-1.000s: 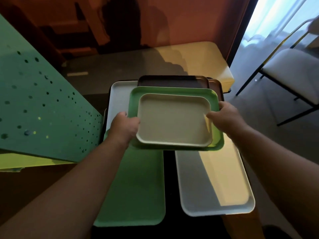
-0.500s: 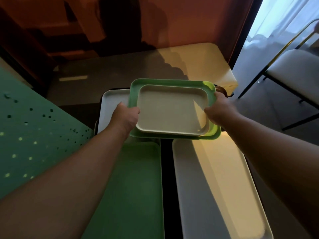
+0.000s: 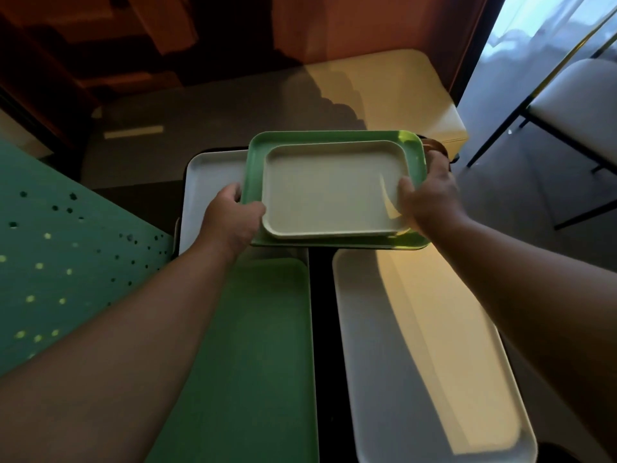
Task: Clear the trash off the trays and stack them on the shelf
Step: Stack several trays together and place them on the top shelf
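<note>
Trays fill the view from a head-worn camera looking down at two bare forearms. Largest are two long trays lying side by side on a dark shelf (image 3: 320, 329): a long green tray (image 3: 253, 362) on the left and a long white tray (image 3: 417, 362) on the right, both bare of trash. Beyond them lies another white tray (image 3: 207, 182), partly covered. Above it, the person holds a medium green tray (image 3: 255, 162) with a smaller cream tray (image 3: 334, 188) nested inside it (a brown edge shows just behind, perhaps another tray). The left hand (image 3: 230, 218) has a closed grip on the pair's left edge; the right hand (image 3: 430, 195) has a closed grip on the right edge. No trash is visible, so clearing seems done; this pair is not yet set down.
</note>
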{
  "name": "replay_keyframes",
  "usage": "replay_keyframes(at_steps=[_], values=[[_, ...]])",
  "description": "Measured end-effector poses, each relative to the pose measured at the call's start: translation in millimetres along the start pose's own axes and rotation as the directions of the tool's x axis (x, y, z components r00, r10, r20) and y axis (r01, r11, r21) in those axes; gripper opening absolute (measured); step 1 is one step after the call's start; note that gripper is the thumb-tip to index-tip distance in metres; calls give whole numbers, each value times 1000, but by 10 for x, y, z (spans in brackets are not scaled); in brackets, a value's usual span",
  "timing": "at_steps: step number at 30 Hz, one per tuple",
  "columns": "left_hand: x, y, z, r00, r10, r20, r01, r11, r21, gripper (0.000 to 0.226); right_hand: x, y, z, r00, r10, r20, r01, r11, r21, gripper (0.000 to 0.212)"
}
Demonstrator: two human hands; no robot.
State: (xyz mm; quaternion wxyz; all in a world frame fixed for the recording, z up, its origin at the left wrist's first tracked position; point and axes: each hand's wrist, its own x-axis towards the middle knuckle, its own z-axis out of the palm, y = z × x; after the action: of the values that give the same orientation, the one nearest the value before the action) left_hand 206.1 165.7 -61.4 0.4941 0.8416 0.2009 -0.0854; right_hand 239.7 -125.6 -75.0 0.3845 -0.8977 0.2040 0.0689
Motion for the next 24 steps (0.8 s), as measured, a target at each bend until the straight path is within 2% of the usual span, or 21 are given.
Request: replay_keyframes(at_steps=[3,5,6,8,10,13,15,17,18,20,21,24], values=[[-18,29,-96,991,-75,-108,37,948,-317,57,-153,-24,-111,995,99,-10,-96,985,146,68],[-16,7,-122,950,-249,-189,85,787,-611,62,-380,-37,-164,985,170,10,-166,943,289,60],[-51,6,-80,933,-325,-154,111,669,-735,65,-523,-34,-159,980,196,20,-189,911,366,53],[-255,85,147,918,-396,-19,186,473,-861,72,-840,-29,-81,968,249,-5,-213,838,502,38],[-586,190,496,918,-389,71,245,419,-875,62,-1143,-35,48,943,323,-80,-214,773,597,32],[-922,198,839,918,-363,162,316,421,-850,50,-1553,-15,126,923,377,-74,-213,664,717,38],[-971,161,785,926,-321,199,335,453,-826,47,-1747,82,76,946,326,-8,-208,623,754,39],[-983,132,634,944,-260,203,316,535,-783,42,-1796,238,-66,970,239,53,-184,569,802,36],[-1004,123,557,951,-221,216,306,574,-760,43,-1746,333,-182,973,213,92,-189,501,845,35],[-1075,102,413,961,-131,245,267,677,-686,53,-1572,512,-462,959,181,217,-272,386,881,39],[-1125,104,354,961,-88,261,240,733,-637,60,-1477,568,-614,943,166,289,-333,420,845,42],[-1303,107,348,948,-42,317,207,835,-510,69,-1331,637,-843,900,104,423,-365,710,602,30]])
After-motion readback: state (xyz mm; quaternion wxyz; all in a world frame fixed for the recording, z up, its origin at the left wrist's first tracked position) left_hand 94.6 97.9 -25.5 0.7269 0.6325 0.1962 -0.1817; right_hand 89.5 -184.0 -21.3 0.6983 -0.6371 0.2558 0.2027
